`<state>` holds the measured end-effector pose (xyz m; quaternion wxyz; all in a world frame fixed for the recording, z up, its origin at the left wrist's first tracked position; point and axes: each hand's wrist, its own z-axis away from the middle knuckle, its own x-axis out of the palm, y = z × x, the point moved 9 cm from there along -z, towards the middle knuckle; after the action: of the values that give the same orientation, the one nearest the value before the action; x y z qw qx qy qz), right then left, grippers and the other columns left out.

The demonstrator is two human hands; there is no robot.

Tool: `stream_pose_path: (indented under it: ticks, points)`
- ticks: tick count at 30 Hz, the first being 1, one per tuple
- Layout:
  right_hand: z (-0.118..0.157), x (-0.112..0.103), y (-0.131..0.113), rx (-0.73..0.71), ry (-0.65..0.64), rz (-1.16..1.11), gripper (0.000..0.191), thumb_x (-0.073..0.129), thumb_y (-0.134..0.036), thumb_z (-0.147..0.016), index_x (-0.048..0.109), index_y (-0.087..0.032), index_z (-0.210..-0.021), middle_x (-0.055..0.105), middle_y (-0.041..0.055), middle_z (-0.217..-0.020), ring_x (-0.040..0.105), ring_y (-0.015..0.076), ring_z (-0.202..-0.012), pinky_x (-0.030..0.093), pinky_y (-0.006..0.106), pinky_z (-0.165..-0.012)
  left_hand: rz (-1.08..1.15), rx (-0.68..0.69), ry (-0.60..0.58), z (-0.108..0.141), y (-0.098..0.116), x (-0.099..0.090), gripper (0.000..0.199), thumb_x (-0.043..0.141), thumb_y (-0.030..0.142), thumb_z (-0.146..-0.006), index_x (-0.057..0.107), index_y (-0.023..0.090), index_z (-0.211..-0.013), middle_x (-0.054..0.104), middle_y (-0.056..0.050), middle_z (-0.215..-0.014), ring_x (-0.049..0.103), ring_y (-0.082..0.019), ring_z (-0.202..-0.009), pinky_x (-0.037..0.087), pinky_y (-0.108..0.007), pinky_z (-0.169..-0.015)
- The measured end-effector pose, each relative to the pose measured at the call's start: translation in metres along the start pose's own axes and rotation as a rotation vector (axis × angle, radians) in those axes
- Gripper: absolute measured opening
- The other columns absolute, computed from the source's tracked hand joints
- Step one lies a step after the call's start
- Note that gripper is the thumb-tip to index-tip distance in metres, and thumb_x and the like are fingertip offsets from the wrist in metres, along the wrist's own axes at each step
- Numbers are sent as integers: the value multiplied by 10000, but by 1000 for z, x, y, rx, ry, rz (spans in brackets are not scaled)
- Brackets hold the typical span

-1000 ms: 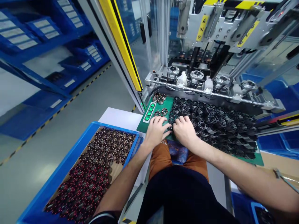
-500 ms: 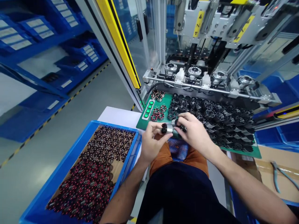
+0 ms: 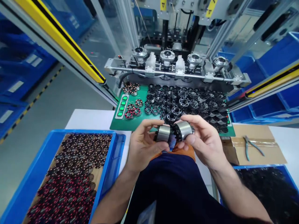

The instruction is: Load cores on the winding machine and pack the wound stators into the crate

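Note:
My left hand (image 3: 142,146) grips a silver stator core with a black toothed end (image 3: 163,133). My right hand (image 3: 202,141) grips a second silver stator core (image 3: 184,129), its black toothed end touching the first one. Both parts are held above my lap, in front of the green mat (image 3: 121,124). On that mat lies a heap of several black-and-silver stator cores (image 3: 187,104), with a few copper-wound stators (image 3: 133,110) at its left.
A blue bin of several wound stators (image 3: 70,177) stands at the left. The machine fixture with round nests (image 3: 167,57) runs behind the mat. Pliers (image 3: 251,146) lie on a cardboard box at the right, above another blue bin (image 3: 268,189). Green buttons (image 3: 122,105) sit on the mat.
Both hands lifted from the heap on the mat, each with a stator core, and drew back toward my body. The view swung to the right.

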<state>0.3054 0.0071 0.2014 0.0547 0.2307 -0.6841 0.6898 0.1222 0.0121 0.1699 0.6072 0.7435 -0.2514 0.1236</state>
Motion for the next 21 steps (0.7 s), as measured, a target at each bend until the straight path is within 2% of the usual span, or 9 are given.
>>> stream_pose_path:
  ticks: [3,5,8,11,13,15,17,19,21]
  points:
    - [10,-22,-5,-14,68,-16,401,1052,-362,-1020,938,-411,-1402,918,-19,-1040,878,104,-748,694,129,-660,30,-67,0,-5,-14,11,460,1162,285,-883,935,317,-1282,940,-24,-1226,841,-109,-675,687,-147,-630]
    - [20,-40,-15,-48,126,24,418,1073,-382,-992,950,-419,-1390,939,-4,-1132,848,97,-690,679,138,-604,17,-100,4,-9,-19,13,448,1153,255,-888,956,337,-1282,944,-29,-1264,845,-105,-682,691,-147,-639]
    - [45,-82,-45,-208,276,229,491,1092,-333,-955,948,-401,-1419,940,30,-1283,875,135,-790,724,190,-631,-85,-120,37,-12,-20,2,526,1151,222,-871,952,346,-1342,949,-43,-1272,881,-135,-747,700,-158,-654]
    - [86,-145,-79,-451,580,611,645,1134,-251,-866,932,-379,-1465,925,59,-1311,915,218,-1058,801,280,-841,-368,-111,119,-13,-14,-31,575,1159,214,-820,935,286,-1346,951,-57,-1261,936,-180,-930,743,-184,-830]
    - [113,-188,-89,-507,786,863,649,1167,-299,-811,943,-346,-1418,918,76,-1278,899,227,-1008,799,324,-839,-591,-117,156,-12,-12,-59,497,1118,290,-864,926,239,-1320,945,-73,-1282,940,-203,-1042,752,-236,-977]
    - [131,-232,-87,-443,916,1034,606,1160,-432,-815,941,-291,-1363,908,90,-1198,858,218,-868,781,360,-756,-802,-128,186,-11,-15,-89,536,1059,374,-898,908,234,-1393,936,-68,-1285,915,-203,-1016,742,-278,-998]
    - [141,-271,-79,-344,969,1122,632,1100,-567,-861,914,-248,-1374,888,98,-1146,835,219,-811,781,397,-747,-1081,-102,200,-13,-22,-116,615,1011,440,-889,891,247,-1460,925,-30,-1172,847,-194,-850,723,-331,-962]
    - [146,-302,-68,-264,986,1168,658,1038,-657,-898,893,-230,-1379,874,109,-1145,834,221,-808,787,415,-772,-1338,-33,199,-16,-30,-134,560,941,540,-894,914,254,-1374,878,7,-952,831,-245,-799,703,-408,-970]
    - [147,-326,-56,-216,1001,1182,677,999,-723,-906,884,-225,-1351,874,126,-1157,838,229,-809,784,422,-769,-1465,9,197,-20,-39,-144,506,884,612,-899,918,269,-1269,830,25,-804,849,-298,-805,678,-432,-910]
